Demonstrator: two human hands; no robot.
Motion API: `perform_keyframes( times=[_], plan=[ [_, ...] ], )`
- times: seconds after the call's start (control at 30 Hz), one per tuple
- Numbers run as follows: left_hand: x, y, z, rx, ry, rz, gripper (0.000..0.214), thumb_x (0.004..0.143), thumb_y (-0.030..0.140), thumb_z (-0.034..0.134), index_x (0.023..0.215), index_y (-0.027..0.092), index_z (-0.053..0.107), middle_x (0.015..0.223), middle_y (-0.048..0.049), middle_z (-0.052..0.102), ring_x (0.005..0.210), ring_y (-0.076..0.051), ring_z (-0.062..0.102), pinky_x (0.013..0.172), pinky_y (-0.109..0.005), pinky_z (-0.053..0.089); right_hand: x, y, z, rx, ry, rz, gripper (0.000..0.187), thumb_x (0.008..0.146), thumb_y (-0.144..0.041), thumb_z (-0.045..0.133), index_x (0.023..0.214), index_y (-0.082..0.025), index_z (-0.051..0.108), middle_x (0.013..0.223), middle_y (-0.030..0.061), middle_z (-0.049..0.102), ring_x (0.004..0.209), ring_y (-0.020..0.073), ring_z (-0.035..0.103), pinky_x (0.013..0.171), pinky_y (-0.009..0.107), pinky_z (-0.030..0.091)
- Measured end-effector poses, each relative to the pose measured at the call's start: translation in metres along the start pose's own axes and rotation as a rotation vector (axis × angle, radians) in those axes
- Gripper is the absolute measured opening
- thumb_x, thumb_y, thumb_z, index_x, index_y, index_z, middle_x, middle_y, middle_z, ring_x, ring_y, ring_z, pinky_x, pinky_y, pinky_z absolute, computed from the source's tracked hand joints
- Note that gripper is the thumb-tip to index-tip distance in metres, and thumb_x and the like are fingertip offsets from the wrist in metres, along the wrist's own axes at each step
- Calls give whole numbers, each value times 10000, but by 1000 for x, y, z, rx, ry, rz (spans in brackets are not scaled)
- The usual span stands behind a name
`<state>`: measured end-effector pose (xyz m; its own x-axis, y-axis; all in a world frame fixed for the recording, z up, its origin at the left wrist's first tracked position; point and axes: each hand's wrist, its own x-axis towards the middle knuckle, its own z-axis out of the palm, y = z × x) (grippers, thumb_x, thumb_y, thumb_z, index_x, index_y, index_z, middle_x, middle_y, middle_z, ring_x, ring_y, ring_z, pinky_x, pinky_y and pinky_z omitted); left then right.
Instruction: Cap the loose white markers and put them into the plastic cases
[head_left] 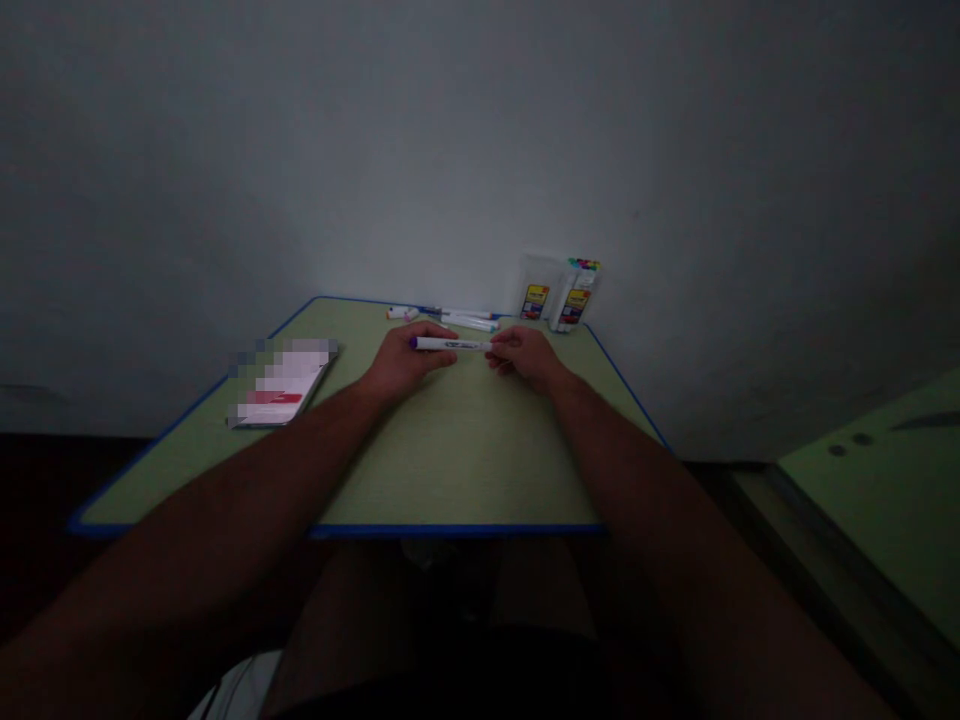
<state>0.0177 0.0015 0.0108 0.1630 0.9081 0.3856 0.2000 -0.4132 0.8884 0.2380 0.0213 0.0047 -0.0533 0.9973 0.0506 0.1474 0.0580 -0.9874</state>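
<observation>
1. While left hand (411, 358) holds purple-ended marker (465, 345) between thumb and fingers, right hand (529, 355) pinches far end, centre frame
2. Step looks like two-handed handling
3. Next move likely calls for steady grips

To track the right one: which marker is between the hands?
The white marker with the purple end, held between left hand and right hand; other markers are farther back on the table or in a case.
</observation>
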Motion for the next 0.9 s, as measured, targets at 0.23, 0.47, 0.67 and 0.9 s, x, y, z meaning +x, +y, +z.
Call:
perform_keyframes(
  times=[0.23,0.47,0.67,0.9],
  plan=[
    [2,2,-1,119,24,26,255,622,202,817,870,184,764,774,-20,705,684,-155,588,643,-300,486,-1,2,2,-39,-117,-33,141,820,-19,667,873,-144,627,818,62,761,638,129,712,506,186,505],
    [1,4,-1,205,105,53,205,669,193,800,868,180,749,808,-33,716,711,-156,602,671,-297,491,-2,1,4,-82,-84,-13,155,819,-42,691,917,-151,643,817,65,758,612,132,702,476,188,490],
    [0,3,-2,277,171,86,183,722,208,764,903,203,734,828,-21,719,702,-151,611,672,-292,492,-1,1,3,-105,-46,-21,123,834,-44,670,897,-147,645,820,69,752,592,127,691,467,196,489],
    [-2,3,-4,374,169,162,113,744,186,722,843,202,671,1016,-50,758,888,-191,665,817,-322,499,1,4,2,-103,-47,-32,113,818,-54,688,874,-147,656,776,44,741,575,118,685,456,183,478]
  ],
)
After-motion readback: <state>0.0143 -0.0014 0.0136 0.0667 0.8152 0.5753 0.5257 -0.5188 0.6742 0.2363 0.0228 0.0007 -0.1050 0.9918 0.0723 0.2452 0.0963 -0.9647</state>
